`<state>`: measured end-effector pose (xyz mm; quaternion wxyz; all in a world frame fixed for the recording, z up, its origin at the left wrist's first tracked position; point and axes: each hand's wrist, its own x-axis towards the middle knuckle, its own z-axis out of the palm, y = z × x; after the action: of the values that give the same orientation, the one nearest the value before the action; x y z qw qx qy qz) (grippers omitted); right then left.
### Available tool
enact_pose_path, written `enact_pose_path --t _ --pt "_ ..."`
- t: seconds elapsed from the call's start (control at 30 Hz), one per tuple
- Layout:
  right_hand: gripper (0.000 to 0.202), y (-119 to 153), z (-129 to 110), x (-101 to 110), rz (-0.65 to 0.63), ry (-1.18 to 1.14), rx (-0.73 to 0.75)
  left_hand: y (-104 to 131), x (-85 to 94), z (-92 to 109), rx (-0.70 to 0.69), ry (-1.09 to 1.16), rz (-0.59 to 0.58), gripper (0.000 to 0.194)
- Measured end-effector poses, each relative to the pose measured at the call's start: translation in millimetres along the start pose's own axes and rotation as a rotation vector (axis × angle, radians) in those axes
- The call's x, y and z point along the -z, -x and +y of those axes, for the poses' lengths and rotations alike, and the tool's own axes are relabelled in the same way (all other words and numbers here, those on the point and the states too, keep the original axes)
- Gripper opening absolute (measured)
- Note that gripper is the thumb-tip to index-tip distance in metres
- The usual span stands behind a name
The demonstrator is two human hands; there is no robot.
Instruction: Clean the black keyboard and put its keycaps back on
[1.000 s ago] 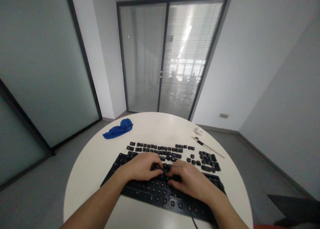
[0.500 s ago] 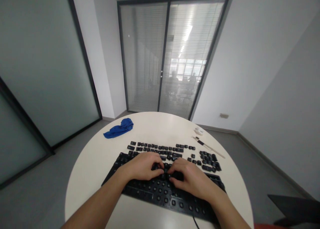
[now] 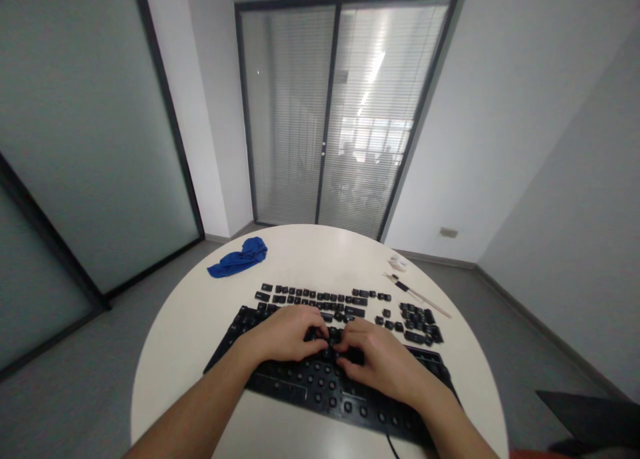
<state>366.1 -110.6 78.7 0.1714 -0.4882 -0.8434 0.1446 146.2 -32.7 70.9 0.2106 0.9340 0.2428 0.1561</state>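
A black keyboard [image 3: 330,385] lies on the round table beneath my hands, many of its key posts bare. My left hand [image 3: 295,332] rests over its middle, thumb and fingers curled in a pinch at a small black keycap [image 3: 333,343]. From the other side my right hand [image 3: 380,359] also pinches at that keycap, the two sets of fingertips nearly meeting. Fingers hide most of this piece. Beyond the keyboard, loose black keycaps [image 3: 320,295] lie in rows. Another group of loose keycaps [image 3: 417,317] sits at the right.
A blue cloth [image 3: 240,257] lies at the far left of the white table [image 3: 175,352]. Toward the right are a thin brush-like stick [image 3: 425,299] and a small white item [image 3: 399,263]. A cable [image 3: 391,444] leaves the keyboard's near edge.
My right-hand fingers have shifted very slightly at the keyboard's middle. The left hand, keyboard and loose keycaps stay where they were.
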Motion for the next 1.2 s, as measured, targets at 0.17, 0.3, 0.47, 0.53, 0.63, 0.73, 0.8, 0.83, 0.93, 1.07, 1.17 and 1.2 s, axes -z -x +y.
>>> enact_pose_path --t 0.17,0.3,0.47,0.53,0.63,0.73,0.8,0.83,0.93,1.07,1.17,1.2 --pt "0.010 -0.2 2.8 -0.8 -0.019 0.007 0.009 -0.2 -0.4 0.5 0.013 -0.016 0.003 0.014" --pt "0.012 -0.3 6.8 -1.0 -0.021 -0.009 -0.005 -1.3 -2.4 4.4 0.046 -0.045 0.021 0.015" --pt "0.006 0.0 6.7 0.9 -0.004 -0.012 -0.051 -5.3 -7.3 14.0 0.153 -0.129 0.055 0.022" --pt "0.008 0.6 7.4 1.8 0.001 -0.018 -0.069 -7.0 -9.2 17.9 0.197 -0.147 0.062 0.025" --pt "0.013 1.5 10.1 2.6 0.001 -0.026 -0.090 -8.9 -12.7 21.2 0.259 -0.132 0.070 0.026" --pt "0.012 2.0 12.6 3.1 -0.012 -0.044 -0.081 -9.8 -16.5 22.0 0.327 -0.085 0.075 0.026" --pt "0.010 1.7 13.1 3.6 -0.019 -0.053 -0.078 -10.1 -18.2 22.7 0.372 -0.059 0.071 0.026" --pt "0.010 1.4 13.1 3.8 -0.019 -0.059 -0.079 -10.3 -18.7 23.3 0.392 -0.051 0.067 0.027" --pt "0.012 0.7 12.8 4.3 -0.021 -0.075 -0.081 -11.9 -18.8 25.9 0.444 -0.037 0.058 0.027" --pt "0.013 1.1 13.8 4.2 -0.030 -0.074 -0.080 -16.5 -17.5 29.7 0.510 -0.049 0.033 0.029" --pt "0.013 2.0 14.7 3.8 -0.028 -0.072 -0.079 -20.7 -16.6 32.0 0.542 -0.092 0.005 0.030" --pt "0.013 2.4 15.0 3.6 -0.027 -0.073 -0.078 -21.9 -16.4 32.5 0.548 -0.106 -0.002 0.030"
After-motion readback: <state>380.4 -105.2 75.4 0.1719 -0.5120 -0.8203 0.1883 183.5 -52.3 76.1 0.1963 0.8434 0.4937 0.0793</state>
